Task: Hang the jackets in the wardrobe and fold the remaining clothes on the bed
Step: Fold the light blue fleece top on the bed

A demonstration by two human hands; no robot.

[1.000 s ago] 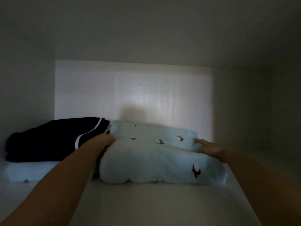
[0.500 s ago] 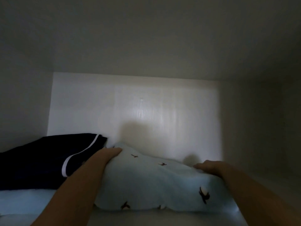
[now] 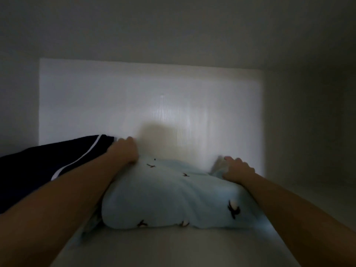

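Note:
A folded light-blue cloth with small dark bird prints [image 3: 173, 199] lies on a dim wardrobe shelf [image 3: 173, 247]. My left hand [image 3: 125, 151] rests on its far left corner, fingers curled down over the back edge. My right hand [image 3: 238, 168] grips the far right corner, where the fabric bunches up under the fingers. Both forearms stretch in from the near edge. A folded dark navy garment with a white stripe [image 3: 48, 170] lies just left of the blue cloth, touching my left arm.
The white back panel [image 3: 154, 103] stands right behind the clothes. Side walls [image 3: 308, 132] and the compartment's ceiling [image 3: 173, 26] close the space in. Bare shelf shows to the right of the blue cloth and in front of it.
Both hands have slid further back over the blue cloth to its rear corners, pushing it deeper toward the back panel. The view has moved closer and lower.

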